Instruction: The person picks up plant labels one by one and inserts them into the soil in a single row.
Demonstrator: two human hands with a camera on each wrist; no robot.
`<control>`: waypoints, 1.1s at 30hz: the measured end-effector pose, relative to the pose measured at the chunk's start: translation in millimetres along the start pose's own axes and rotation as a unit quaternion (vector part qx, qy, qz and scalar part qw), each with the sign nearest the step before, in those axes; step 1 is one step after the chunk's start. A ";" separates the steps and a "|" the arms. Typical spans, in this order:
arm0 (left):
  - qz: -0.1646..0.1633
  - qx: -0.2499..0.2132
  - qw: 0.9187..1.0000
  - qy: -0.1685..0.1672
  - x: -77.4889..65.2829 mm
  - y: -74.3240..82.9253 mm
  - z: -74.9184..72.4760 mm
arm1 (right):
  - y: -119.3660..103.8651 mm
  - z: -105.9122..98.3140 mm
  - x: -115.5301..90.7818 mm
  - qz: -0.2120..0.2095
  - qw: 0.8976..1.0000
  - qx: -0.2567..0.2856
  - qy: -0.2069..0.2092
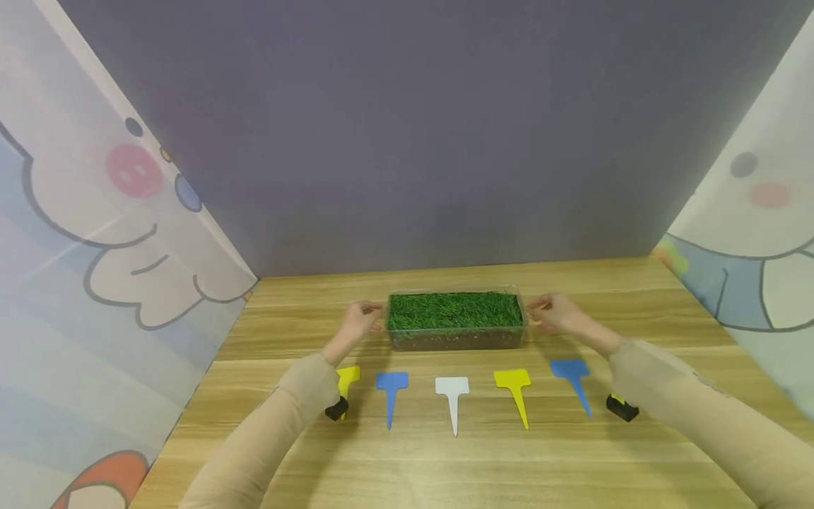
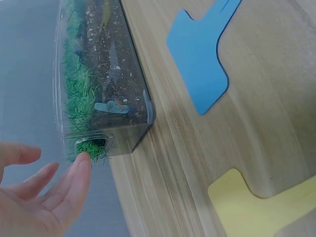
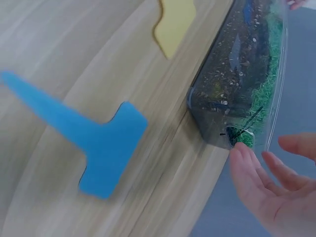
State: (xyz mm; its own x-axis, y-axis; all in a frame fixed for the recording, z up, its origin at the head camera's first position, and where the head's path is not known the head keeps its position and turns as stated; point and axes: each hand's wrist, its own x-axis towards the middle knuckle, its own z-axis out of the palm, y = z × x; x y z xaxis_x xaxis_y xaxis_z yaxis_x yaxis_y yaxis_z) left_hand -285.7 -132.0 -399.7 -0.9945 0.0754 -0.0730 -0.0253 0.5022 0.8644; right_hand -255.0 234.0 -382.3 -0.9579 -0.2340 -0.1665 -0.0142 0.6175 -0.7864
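A clear plastic planter box [image 1: 458,341] holds dark soil topped with short green grass [image 1: 454,309]. At its left end is my left hand [image 1: 364,318], fingers loosely extended, one fingertip at the cutout in the end wall. My right hand [image 1: 555,312] is at the opposite end in much the same pose; its fingertips [image 3: 242,150] meet the rim of the cutout there. Neither hand has its fingers curled round the box. Whether the fingertips press on the plastic is hard to tell.
In front of the box lie T-shaped plant labels: a blue one [image 1: 391,385], a white one [image 1: 452,387], a yellow one [image 1: 512,382], another blue one [image 1: 572,371] and another yellow one [image 1: 346,377] by the left sleeve. A grey wall [image 1: 407,141] rises behind the wooden table [image 1: 407,474].
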 end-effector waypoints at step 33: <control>0.032 0.003 0.999 -0.014 -21.7 -11.6 1.0 | 44.5 -3.5 -44.9 -0.129 0.950 -0.252 -0.130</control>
State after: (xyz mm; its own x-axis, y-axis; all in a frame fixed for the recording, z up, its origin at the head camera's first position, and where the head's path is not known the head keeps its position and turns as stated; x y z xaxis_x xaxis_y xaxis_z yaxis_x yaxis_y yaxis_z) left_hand -263.7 -138.7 -408.7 -0.9908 0.1319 -0.0312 0.0394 0.5003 0.8649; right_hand -213.6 274.6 -407.8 -0.8022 -0.5630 -0.1990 -0.4365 0.7803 -0.4479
